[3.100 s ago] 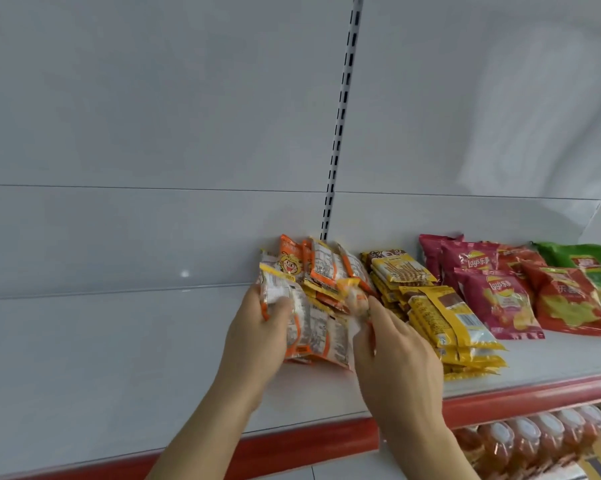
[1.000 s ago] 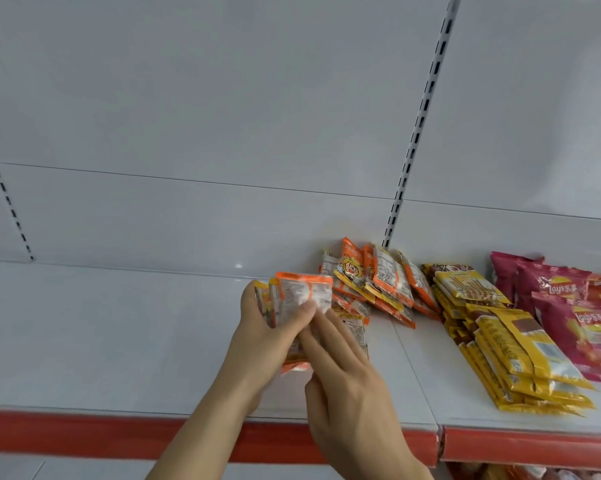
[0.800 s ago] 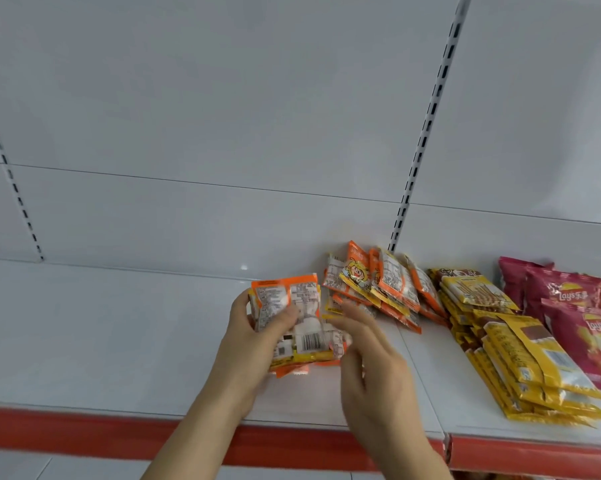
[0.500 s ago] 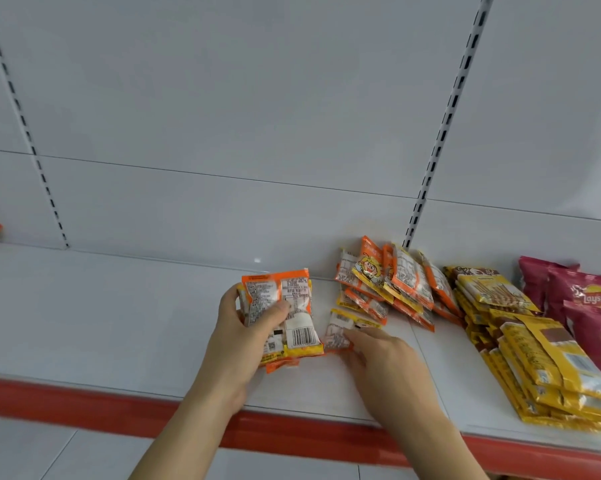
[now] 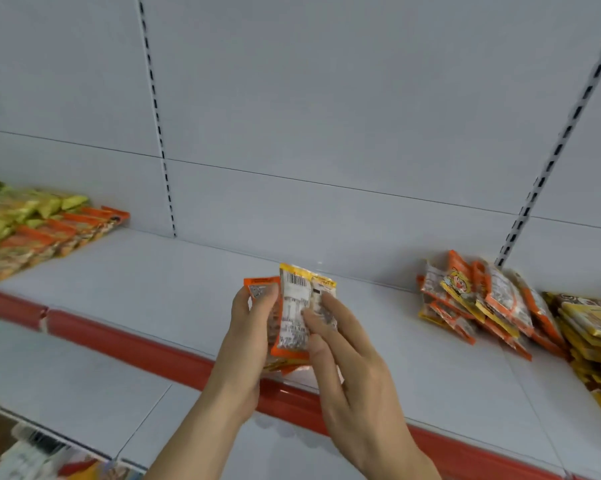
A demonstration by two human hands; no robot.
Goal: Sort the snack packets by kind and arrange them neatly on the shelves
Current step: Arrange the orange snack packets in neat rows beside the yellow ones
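White back panels and a white shelf [image 5: 153, 282] with a red front lip fill the view, and the view now sits further left than a moment ago, so a far-left pile [image 5: 39, 226] of green and orange packets shows that was out of sight before. Between that pile and the hands the shelf runs bare.

At centre, the left hand [image 5: 247, 344] grips a small stack [image 5: 292, 320] of orange and yellow packets upright, thumb across the front, fingers behind. Half a second ago this stack hung low over the shelf and the right hand lay on a loose packet beside it; now the stack is raised clear of the shelf. The right hand [image 5: 347, 368] has come up to it and pinches a packet against the stack's right side with thumb and straight fingers. That packet seems to have been picked up and joined to the stack.

Right of the hands, the orange heap [image 5: 479, 303] leans on the back panel, and yellow packets [image 5: 590, 327] lie just beside it at the frame edge.

My reading: the gathered stack is headed left, toward the matching orange packets in the far-left pile.
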